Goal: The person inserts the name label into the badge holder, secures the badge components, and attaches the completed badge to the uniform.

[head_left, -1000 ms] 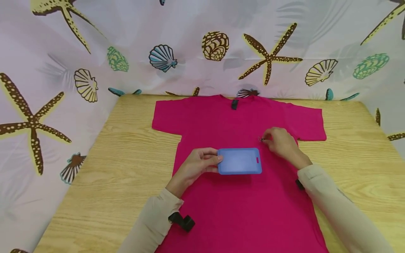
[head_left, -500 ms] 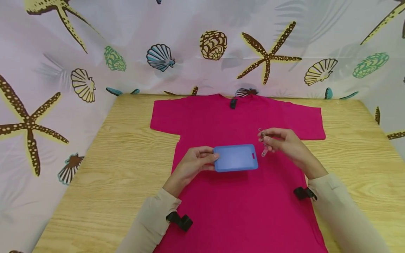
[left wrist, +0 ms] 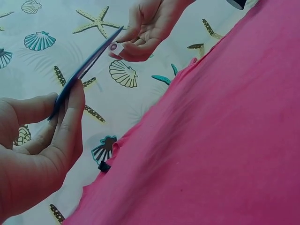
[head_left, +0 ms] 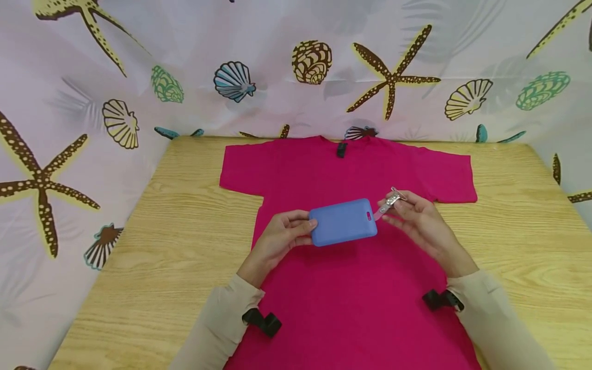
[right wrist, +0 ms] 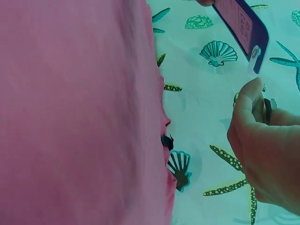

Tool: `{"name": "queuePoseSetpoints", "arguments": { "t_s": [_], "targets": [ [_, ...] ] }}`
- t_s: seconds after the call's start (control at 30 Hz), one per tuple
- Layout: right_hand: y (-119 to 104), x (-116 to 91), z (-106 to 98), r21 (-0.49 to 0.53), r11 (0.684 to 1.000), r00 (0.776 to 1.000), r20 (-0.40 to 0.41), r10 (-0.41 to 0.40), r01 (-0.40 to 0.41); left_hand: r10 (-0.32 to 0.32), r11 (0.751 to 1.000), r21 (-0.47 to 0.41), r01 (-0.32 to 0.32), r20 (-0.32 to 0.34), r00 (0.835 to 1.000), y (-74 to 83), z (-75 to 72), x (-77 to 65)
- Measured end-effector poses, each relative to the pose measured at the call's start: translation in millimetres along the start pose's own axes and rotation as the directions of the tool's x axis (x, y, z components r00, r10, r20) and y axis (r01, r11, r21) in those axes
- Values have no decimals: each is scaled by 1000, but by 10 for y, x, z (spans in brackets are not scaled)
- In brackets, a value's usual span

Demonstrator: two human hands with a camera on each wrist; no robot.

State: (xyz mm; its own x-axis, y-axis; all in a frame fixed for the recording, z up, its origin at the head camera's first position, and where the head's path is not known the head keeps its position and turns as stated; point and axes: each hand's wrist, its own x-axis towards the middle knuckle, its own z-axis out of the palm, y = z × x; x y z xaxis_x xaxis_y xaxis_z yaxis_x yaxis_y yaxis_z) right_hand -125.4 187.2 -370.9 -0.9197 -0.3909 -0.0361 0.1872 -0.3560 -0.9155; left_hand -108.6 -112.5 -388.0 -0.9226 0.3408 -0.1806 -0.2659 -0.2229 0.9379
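My left hand [head_left: 279, 239] grips one short end of a blue badge holder [head_left: 343, 222], thumb on its face and fingers behind. The holder is above a magenta T-shirt [head_left: 314, 177], its slotted end towards my right hand [head_left: 425, 228]. That hand pinches a metal badge clip [head_left: 393, 199] with a clear strap [head_left: 382, 210]. In the right wrist view the strap's snap end [right wrist: 254, 54] overlaps the holder's slotted corner, and a card with print [right wrist: 241, 21] shows on the holder's other face. The left wrist view has the holder [left wrist: 86, 70] nearly edge-on.
The shirt lies flat on a wooden table [head_left: 199, 216], sleeves spread, with a small black tag [head_left: 341, 150] at its collar. Behind and to the sides hangs a pale cloth [head_left: 273, 31] printed with shells and starfish. Black straps [head_left: 262, 322] sit at both cuffs.
My right hand has lifted the clip and turned it, bringing its strap to the holder's slotted end. The holder has tilted, its slotted end higher, and shifted slightly away from me.
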Motion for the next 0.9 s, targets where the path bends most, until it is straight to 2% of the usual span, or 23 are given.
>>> {"name": "queuePoseSetpoints", "arguments": {
  "t_s": [0.3,0.57,0.63,0.73,0.9],
  "targets": [
    [78,-44,58,199,980,1000,-1,18,-18,-6,1000,-4,6,4,1000,-22,-12,4],
    [117,-58,41,438,897,998,22,61,-65,-4,1000,7,4,12,1000,-18,-13,2],
    [125,-56,41,455,888,997,17,75,-74,-6,1000,7,6,10,1000,-15,-10,-1],
    [141,-52,57,440,894,996,5,83,-77,-9,1000,3,9,6,1000,-10,-3,-5],
    [185,-52,100,441,896,998,0,55,-50,-5,1000,-7,5,10,1000,-7,1,-6]
  ]
}}
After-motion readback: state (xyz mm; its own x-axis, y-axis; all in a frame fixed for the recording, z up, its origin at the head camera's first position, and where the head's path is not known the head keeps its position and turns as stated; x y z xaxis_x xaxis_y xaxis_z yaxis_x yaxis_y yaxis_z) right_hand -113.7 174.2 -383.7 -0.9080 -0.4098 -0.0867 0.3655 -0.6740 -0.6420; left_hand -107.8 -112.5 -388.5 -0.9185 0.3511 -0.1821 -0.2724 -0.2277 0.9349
